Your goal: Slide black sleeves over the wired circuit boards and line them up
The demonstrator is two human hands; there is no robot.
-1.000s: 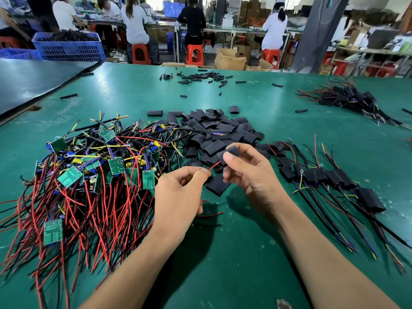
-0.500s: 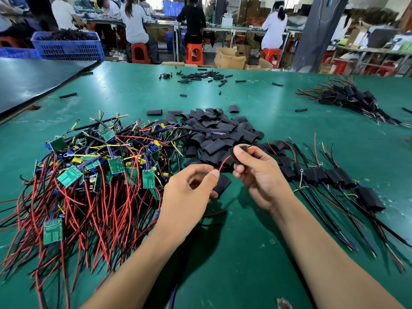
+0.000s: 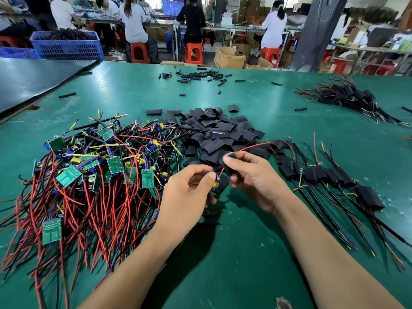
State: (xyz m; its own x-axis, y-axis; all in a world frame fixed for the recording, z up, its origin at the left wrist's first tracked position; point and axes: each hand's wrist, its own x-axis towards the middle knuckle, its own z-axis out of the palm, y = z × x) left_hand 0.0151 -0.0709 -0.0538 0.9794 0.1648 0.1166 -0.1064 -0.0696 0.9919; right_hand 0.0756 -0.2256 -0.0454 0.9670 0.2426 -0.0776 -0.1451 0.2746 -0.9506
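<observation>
one sleeve (image 3: 229, 169) in right hand (image 3: 256, 181) — board (image 3: 215, 183) in left hand (image 3: 185, 197).

Bright, even workshop light

We see pale glare on the green table (image 3: 124, 85), soft shadows on it nearest us, a blown-out window (image 3: 156, 0) far back, and wide-angle bending at the edges; the foreground is sharp.

Black sleeve (image 3: 229, 168), apparently on red wire (image 3: 252, 147).
</observation>
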